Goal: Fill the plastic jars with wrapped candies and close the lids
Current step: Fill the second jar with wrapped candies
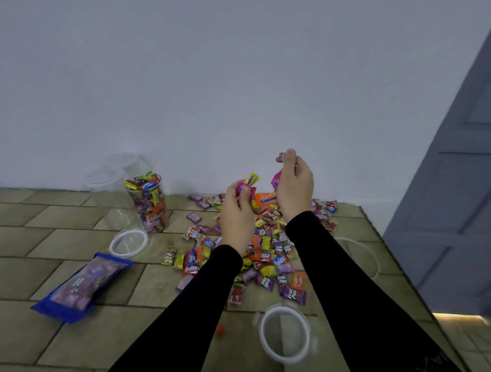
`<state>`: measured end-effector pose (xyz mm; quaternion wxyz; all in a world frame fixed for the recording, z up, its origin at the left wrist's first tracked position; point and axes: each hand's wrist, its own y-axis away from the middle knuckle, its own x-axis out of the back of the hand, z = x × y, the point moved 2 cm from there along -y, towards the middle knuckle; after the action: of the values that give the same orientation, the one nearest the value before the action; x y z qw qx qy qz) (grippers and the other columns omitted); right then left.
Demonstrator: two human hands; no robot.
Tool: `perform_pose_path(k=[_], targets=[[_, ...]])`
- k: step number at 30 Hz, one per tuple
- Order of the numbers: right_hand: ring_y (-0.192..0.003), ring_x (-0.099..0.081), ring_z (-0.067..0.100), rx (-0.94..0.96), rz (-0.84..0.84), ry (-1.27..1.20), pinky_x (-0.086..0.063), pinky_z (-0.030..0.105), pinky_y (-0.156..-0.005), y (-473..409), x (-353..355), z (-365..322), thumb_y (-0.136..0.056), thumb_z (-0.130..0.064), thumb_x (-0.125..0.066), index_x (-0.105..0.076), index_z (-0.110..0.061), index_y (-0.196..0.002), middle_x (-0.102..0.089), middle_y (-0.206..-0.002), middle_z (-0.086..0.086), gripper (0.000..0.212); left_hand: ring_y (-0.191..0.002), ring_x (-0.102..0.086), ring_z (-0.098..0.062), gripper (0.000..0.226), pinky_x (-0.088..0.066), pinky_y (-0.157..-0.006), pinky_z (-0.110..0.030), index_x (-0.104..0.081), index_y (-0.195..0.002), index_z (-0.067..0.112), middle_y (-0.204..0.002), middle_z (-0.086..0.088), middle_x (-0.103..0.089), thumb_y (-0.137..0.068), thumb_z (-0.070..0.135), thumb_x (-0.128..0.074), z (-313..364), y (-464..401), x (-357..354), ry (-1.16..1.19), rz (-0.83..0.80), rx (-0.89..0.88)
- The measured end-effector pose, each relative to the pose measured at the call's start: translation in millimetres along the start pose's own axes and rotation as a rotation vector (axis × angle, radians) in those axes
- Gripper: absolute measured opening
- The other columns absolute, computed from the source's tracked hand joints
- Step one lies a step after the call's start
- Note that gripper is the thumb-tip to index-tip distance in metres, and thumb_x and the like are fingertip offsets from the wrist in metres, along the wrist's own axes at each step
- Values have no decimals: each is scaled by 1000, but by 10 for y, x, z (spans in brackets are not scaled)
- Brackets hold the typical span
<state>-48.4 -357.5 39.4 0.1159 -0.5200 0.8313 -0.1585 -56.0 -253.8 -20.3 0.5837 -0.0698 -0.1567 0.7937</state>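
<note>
Tiled flooring [55, 265] in a brick pattern forms the work surface I look down on, bounded behind by a pale wall. Largest on it is the heap of wrapped candies [264, 259], spread loosely between my two black sleeves and reaching back toward the wall. Next in size, to the left, lies a blue-edged bag [82, 286] of purple sweets, apparently unopened. Behind it stands the filled jar [150, 204], packed to its brim and without a lid. Empty clear jars [114, 175] stand beside and behind it, hard to count through the transparent plastic. Two loose lids are plain: one lid [128, 242] just in front of the filled jar, another clip lid [285, 335] near my right forearm. A faint clear ring at the far right may be a third jar or lid; I cannot tell.

My left hand [236, 216] curls its fingers around pink and yellow candy rolls [248, 183]. My right hand [294, 187] grips a pink roll and pinches a small sweet at the fingertips. Both hands are raised above the heap.

By my reading, one jar is filled and none closed; most candies remain loose, so the larger part of the task is left.
</note>
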Motion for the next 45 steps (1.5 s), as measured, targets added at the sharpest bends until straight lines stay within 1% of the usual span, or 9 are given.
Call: perform_pose_path(k=[4, 7, 11, 15, 22, 28, 34, 40, 45], targets=[[-62, -51, -12, 66, 22, 66, -38, 6, -62, -90, 460, -196, -103, -34, -35, -62, -11, -91, -57, -79, -15, 38, -86, -56, 7, 29, -41, -68, -2, -53, -125, 13, -100, 10, -60, -104, 27, -38, 300, 199, -342, 92, -52, -36], [-65, -49, 0, 51, 70, 88, -41, 24, -69, -118, 891, -177, -102, -39, -35, -62, -15, -88, -54, -72, -14, 39, -87, -53, 22, 26, -41, -72, -1, -52, -124, 16, -100, 20, -57, -104, 26, -38, 455, 416, -588, 127, -120, -58], [-70, -48, 9, -56, 149, 46, -39, 33, -75, -71, 1376, 84, -100, -44, -36, -62, -23, -81, -51, -69, -14, 38, -86, -53, 19, 27, -39, -71, -2, -52, -124, 15, -99, 19, -57, -104, 27, -39, 510, 631, -788, 103, -151, -101], [-58, -43, 14, -222, 221, -58, -37, 28, -59, 55, 1652, 260, -101, -43, -35, -62, -24, -79, -43, -61, -2, 40, -75, -51, 7, 26, -39, -64, -6, -53, -123, 14, -91, 13, -55, -104, 26, -39, 562, 872, -904, 82, -170, -133], [-54, -65, 10, -420, 270, -306, -50, 19, -45, 215, 1717, 407, -102, -43, -31, -60, -13, -101, -62, -80, 7, 41, -68, -51, 15, 18, -42, -61, -8, -49, -118, 20, -90, 11, -53, -104, 23, -38, 587, 1088, -985, 108, -204, -122], [-65, -64, 17, -436, 289, -315, -47, 19, -41, 237, 1683, 416, -102, -44, -30, -60, -12, -102, -62, -88, 9, 44, -73, -51, 2, 20, -42, -67, -15, -53, -113, 19, -92, 6, -58, -103, 30, -41, 458, 1070, -1051, 65, -162, -96], [-100, -66, 30, -387, 325, -214, -55, 48, -88, 221, 1590, 483, -93, -60, -30, -64, -19, -99, -67, -99, 8, 54, -61, -39, -4, 19, -36, -62, -24, -54, -99, 11, -71, 9, -44, -103, 24, -41, 446, 1109, -1056, 133, -149, -94], [-100, -66, 26, -396, 301, -203, -53, 52, -90, 217, 1560, 517, -88, -65, -29, -64, -25, -91, -70, -106, 10, 53, -49, -33, -2, 17, -32, -49, -15, -53, -90, 11, -62, 9, -38, -102, 12, -41, 480, 1147, -1071, 208, -108, -66], [-102, -65, 25, -398, 325, -173, -52, 51, -92, 217, 1557, 516, -88, -67, -28, -64, -26, -93, -70, -107, 7, 55, -56, -35, -3, 23, -33, -56, -18, -50, -78, 16, -64, 10, -40, -100, 13, -44, 433, 1121, -1085, 228, -83, -50]])
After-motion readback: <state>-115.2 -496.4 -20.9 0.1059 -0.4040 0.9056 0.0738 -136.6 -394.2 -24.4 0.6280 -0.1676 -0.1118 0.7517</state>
